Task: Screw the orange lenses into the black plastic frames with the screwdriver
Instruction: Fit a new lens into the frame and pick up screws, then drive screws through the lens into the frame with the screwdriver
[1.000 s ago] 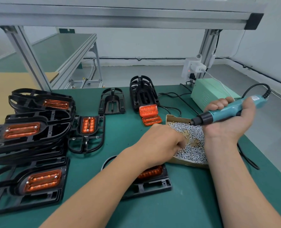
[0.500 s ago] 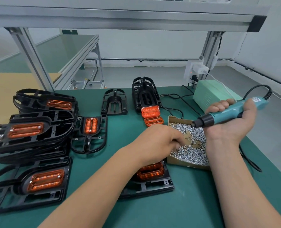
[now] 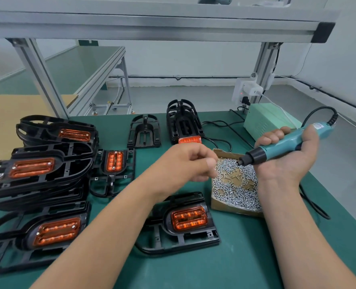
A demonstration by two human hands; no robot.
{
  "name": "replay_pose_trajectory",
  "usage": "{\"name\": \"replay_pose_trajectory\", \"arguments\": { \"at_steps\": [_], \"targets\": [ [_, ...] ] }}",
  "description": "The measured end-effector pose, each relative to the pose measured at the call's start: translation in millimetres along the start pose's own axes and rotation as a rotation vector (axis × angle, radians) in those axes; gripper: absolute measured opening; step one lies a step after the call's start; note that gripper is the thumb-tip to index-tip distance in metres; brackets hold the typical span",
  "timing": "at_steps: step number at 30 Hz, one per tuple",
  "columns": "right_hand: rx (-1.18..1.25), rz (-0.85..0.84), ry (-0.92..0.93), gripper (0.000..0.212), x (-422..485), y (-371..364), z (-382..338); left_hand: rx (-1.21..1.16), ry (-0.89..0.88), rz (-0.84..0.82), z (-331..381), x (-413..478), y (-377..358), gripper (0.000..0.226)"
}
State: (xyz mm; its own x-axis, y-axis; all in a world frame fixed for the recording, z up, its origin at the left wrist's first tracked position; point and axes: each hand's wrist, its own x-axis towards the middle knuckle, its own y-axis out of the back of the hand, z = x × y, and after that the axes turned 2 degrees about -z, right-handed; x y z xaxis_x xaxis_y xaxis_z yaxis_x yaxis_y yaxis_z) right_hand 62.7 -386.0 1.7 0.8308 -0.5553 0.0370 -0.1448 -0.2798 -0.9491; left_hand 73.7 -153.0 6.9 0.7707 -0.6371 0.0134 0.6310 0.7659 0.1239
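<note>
A black plastic frame (image 3: 193, 240) lies in front of me on the green mat, with an orange lens (image 3: 189, 221) seated in it. My left hand (image 3: 183, 163) hovers above it at the left edge of the cardboard box of screws (image 3: 231, 209). Its thumb and fingers are pinched together, seemingly on a small screw that the fingers mostly hide. My right hand (image 3: 287, 163) holds the teal electric screwdriver (image 3: 287, 144) palm-up over the box. The black tip points left toward my left fingers.
Stacked frames with lenses (image 3: 37, 170) fill the left side, with one more frame (image 3: 54, 232) in front of them and another (image 3: 112, 163) beside them. Empty frames (image 3: 144, 134) and a stack (image 3: 183, 119) stand at the back, with a loose lens (image 3: 190, 140). A green power unit (image 3: 266, 119) sits back right.
My left hand has lifted out of the screw box with its fingers pinched, uncovering the lens below. My right hand and the screwdriver have hardly moved.
</note>
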Motion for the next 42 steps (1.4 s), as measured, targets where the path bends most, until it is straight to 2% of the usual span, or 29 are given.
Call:
{"name": "replay_pose_trajectory", "arguments": {
  "at_steps": [4,6,8,11,21,27,29,34,42],
  "targets": [
    [-0.042,-0.028,-0.047,0.033,-5,-3,7,-0.562,0.131,-0.043,-1,-17,15,0.005],
    [-0.067,-0.049,-0.076,0.033,-8,-4,11,-0.768,0.146,-0.038,-3,-26,21,0.009],
    [-0.1,-0.067,-0.107,0.034,-13,-6,16,-0.891,0.14,-0.012,-4,-33,26,0.008],
    [-0.159,-0.106,-0.153,0.036,-23,-9,26,-0.945,0.147,0.011,-5,-43,31,0.007],
    [-0.259,-0.257,-0.293,0.034,-49,-9,52,-0.513,0.168,0.043,-18,-57,28,0.005],
    [-0.23,-0.241,-0.297,0.038,-55,-10,57,-0.273,0.179,0.081,-19,-57,23,0.013],
    [-0.21,-0.224,-0.302,0.038,-54,-11,57,-0.234,0.177,0.094,-20,-57,23,0.018],
    [-0.196,-0.177,-0.272,0.036,-49,-10,56,-0.198,0.148,0.111,-22,-57,26,0.009],
    [-0.175,-0.107,-0.206,0.035,-45,-10,51,-0.119,0.17,0.116,-19,-59,22,0.012]
  ]
}}
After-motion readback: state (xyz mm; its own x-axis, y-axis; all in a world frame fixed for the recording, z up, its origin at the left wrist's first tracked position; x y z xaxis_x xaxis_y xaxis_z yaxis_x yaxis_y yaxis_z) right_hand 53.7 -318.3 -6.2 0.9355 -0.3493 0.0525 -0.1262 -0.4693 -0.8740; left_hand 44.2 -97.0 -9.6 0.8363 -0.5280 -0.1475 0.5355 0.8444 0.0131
